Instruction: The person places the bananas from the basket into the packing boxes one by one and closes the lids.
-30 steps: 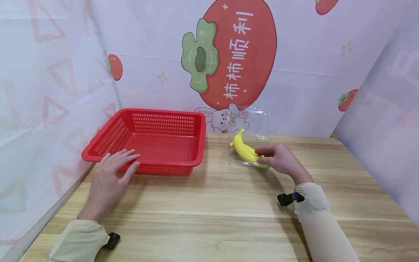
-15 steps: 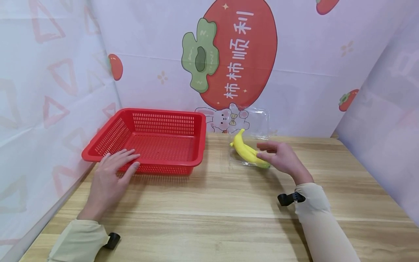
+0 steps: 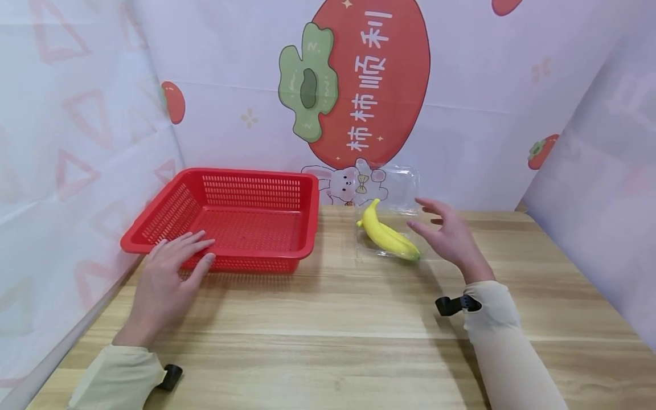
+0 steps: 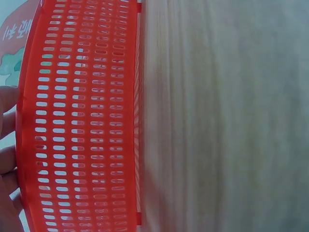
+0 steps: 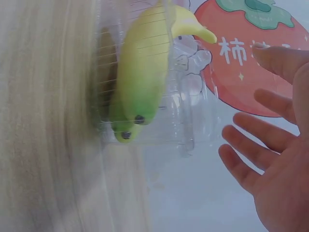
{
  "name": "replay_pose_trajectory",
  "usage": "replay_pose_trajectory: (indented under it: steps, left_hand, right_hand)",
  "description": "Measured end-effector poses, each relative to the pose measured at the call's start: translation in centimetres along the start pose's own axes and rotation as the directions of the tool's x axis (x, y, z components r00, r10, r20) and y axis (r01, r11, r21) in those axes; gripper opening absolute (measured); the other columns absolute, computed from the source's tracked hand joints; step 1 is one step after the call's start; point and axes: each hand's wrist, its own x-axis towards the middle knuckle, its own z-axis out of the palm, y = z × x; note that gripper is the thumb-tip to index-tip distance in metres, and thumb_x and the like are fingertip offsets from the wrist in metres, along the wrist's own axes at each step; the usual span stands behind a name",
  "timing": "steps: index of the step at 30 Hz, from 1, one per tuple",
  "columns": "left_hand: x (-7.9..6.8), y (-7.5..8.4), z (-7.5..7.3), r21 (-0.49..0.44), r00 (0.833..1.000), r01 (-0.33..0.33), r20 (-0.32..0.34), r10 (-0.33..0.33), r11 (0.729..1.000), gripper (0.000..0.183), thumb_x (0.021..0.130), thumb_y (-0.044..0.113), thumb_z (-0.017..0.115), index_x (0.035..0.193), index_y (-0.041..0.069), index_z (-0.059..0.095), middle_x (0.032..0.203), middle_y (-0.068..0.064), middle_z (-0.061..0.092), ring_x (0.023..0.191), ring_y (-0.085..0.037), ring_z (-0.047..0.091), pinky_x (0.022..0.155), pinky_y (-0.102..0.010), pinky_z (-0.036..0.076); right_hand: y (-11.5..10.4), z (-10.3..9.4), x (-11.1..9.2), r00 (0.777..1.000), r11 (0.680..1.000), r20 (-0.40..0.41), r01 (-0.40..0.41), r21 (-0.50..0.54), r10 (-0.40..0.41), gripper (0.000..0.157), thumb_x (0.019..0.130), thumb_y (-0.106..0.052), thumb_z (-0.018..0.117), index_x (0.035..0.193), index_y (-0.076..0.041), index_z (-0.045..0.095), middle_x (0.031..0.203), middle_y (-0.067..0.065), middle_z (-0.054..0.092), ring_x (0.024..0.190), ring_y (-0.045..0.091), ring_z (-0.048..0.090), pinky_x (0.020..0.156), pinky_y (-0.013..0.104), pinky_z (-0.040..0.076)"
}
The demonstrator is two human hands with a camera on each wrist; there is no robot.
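Two yellow bananas (image 3: 385, 234) with green tips lie in a clear plastic box (image 3: 405, 176), whose lid stands up against the backdrop. Just to the right of them hovers my right hand (image 3: 451, 236), fingers spread and holding nothing; the right wrist view shows the bananas (image 5: 142, 67) behind the box's clear wall, apart from the fingers. On the left, my left hand (image 3: 166, 279) lies with relaxed, extended fingers over the front rim of a red plastic basket (image 3: 266, 259). Its fingertips reach the rim in the left wrist view, beside the basket's slotted wall (image 4: 79, 121).
The wooden table (image 3: 307, 341) runs up to a printed cloth backdrop (image 3: 482, 85) with a big red persimmon design. Cloth walls (image 3: 56, 228) enclose both sides. The basket and the plastic box stand near the back, a gap between them.
My right hand has let go of the bananas and drawn up and to the right, its fingers opening. The bananas stay in the box. The left hand keeps its place; the head view shifts slightly.
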Motion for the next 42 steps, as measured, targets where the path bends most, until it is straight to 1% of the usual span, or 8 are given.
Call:
replay_pose_trajectory:
  steps: [6, 11, 17, 24, 28, 34, 39, 42]
  left_hand:
    - [1.3, 2.0, 0.1, 0.075, 0.996, -0.077, 0.043, 0.074, 0.994, 0.046, 0.096, 0.027, 0.077, 0.139, 0.014, 0.069, 0.150, -0.020, 0.063, 0.141, -0.046, 0.055, 0.129, -0.065, 0.029]
    - [3.7, 5.1, 1.2, 0.046, 0.988, -0.135, 0.082, 0.131, 0.990, 0.049, 0.094, 0.026, 0.080, 0.140, 0.012, 0.069, 0.150, -0.019, 0.063, 0.138, -0.043, 0.058, 0.118, -0.070, 0.041]
    - [7.5, 10.2, 3.2, -0.067, 0.972, -0.050, 0.226, 0.064, 0.997, 0.056, 0.097, 0.032, 0.077, 0.148, 0.016, 0.062, 0.158, -0.013, 0.057, 0.145, -0.038, 0.053, 0.117, -0.067, 0.047]
    - [12.3, 15.3, 6.3, -0.220, 0.918, 0.122, 0.395, -0.026, 0.968, 0.064, 0.099, 0.041, 0.073, 0.156, 0.021, 0.050, 0.159, -0.005, 0.054, 0.149, -0.029, 0.049, 0.115, -0.055, 0.053]
    - [14.5, 17.5, 8.8, -0.325, 0.858, 0.353, 0.486, -0.165, 0.877, 0.066, 0.099, 0.051, 0.069, 0.157, 0.029, 0.047, 0.162, 0.001, 0.051, 0.150, -0.025, 0.047, 0.113, -0.054, 0.055]
    - [17.2, 19.3, 12.4, -0.450, 0.758, 0.604, 0.578, -0.301, 0.657, 0.065, 0.102, 0.051, 0.064, 0.159, 0.031, 0.041, 0.165, -0.001, 0.045, 0.151, -0.026, 0.046, 0.117, -0.052, 0.052]
    - [19.3, 20.1, 15.1, -0.532, 0.720, 0.685, 0.601, -0.348, 0.497, 0.068, 0.104, 0.053, 0.060, 0.161, 0.025, 0.038, 0.161, -0.004, 0.048, 0.148, -0.026, 0.045, 0.121, -0.053, 0.048]
    - [20.1, 20.3, 16.8, -0.566, 0.706, 0.707, 0.605, -0.369, 0.425, 0.065, 0.105, 0.055, 0.058, 0.160, 0.025, 0.042, 0.158, -0.003, 0.050, 0.147, -0.025, 0.045, 0.123, -0.053, 0.045]
  right_hand:
    - [-0.5, -0.7, 0.0, 0.998, 1.000, -0.053, -0.024, -0.006, 0.024, 0.068, 0.101, -0.039, 0.072, 0.160, -0.015, 0.047, 0.165, 0.017, 0.047, 0.149, 0.044, 0.048, 0.118, 0.065, 0.045]
    - [-0.9, -1.3, 0.6, 0.999, 0.998, -0.033, -0.039, -0.059, 0.037, 0.070, 0.103, -0.041, 0.070, 0.161, -0.012, 0.044, 0.167, 0.019, 0.044, 0.149, 0.046, 0.046, 0.119, 0.066, 0.043]
    - [-0.7, -2.6, 2.1, 0.998, 0.996, -0.004, -0.068, -0.053, 0.068, 0.069, 0.105, -0.044, 0.063, 0.161, -0.009, 0.042, 0.164, 0.023, 0.046, 0.148, 0.048, 0.048, 0.120, 0.066, 0.043]
    - [-0.5, -4.3, 4.2, 0.975, 0.977, 0.065, -0.212, 0.003, 0.211, 0.081, 0.104, -0.057, 0.059, 0.166, -0.011, 0.032, 0.166, 0.024, 0.043, 0.153, 0.047, 0.043, 0.120, 0.067, 0.042]
    - [-0.8, -4.6, 5.6, 0.949, 0.955, 0.132, -0.294, 0.045, 0.286, 0.088, 0.104, -0.060, 0.057, 0.169, -0.011, 0.024, 0.169, 0.024, 0.039, 0.156, 0.045, 0.039, 0.124, 0.066, 0.038]
    - [-1.1, -4.3, 7.5, 0.910, 0.917, 0.214, -0.383, 0.112, 0.354, 0.093, 0.105, -0.059, 0.055, 0.170, -0.007, 0.014, 0.175, 0.022, 0.025, 0.157, 0.044, 0.038, 0.130, 0.062, 0.031]
    - [-0.9, -3.9, 8.7, 0.877, 0.875, 0.260, -0.454, 0.168, 0.405, 0.100, 0.104, -0.063, 0.053, 0.170, -0.004, 0.006, 0.179, 0.020, 0.009, 0.162, 0.047, 0.026, 0.134, 0.059, 0.026]
    - [-0.5, -3.7, 9.1, 0.856, 0.850, 0.294, -0.489, 0.197, 0.425, 0.100, 0.105, -0.064, 0.050, 0.170, -0.003, 0.003, 0.180, 0.020, 0.005, 0.164, 0.049, 0.017, 0.135, 0.060, 0.020]
